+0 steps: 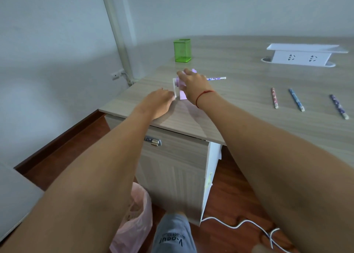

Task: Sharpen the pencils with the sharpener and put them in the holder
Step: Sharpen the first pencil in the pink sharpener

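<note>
The purple sharpener (182,88) sits close to the near-left corner of the worktop (239,107), and that is where I see the trouble. The right hand (193,84) lies over its top, fingers curled down around the body and pressing it in place, while the left hand (160,102) is pinched on the white crank (174,88) at its left side. A patterned pencil (216,78) sticks out of the right side, lying level above the surface, with its tip hidden inside. If the pressing hand eases off, I think the light plastic box could twist or skid with each turn, and it is not far from the edge, with a pink-lined bin (134,220) on the floor below. Cranking too hard or too long could snap the lead or eat the pencil down needlessly. Three more pencils (296,99) lie well apart to the right, apparently waiting their turn; a sweeping forearm could roll them. The green mesh holder (182,50) stands just beyond the sharpener and looks empty, and a careless reach might tip it over.
</note>
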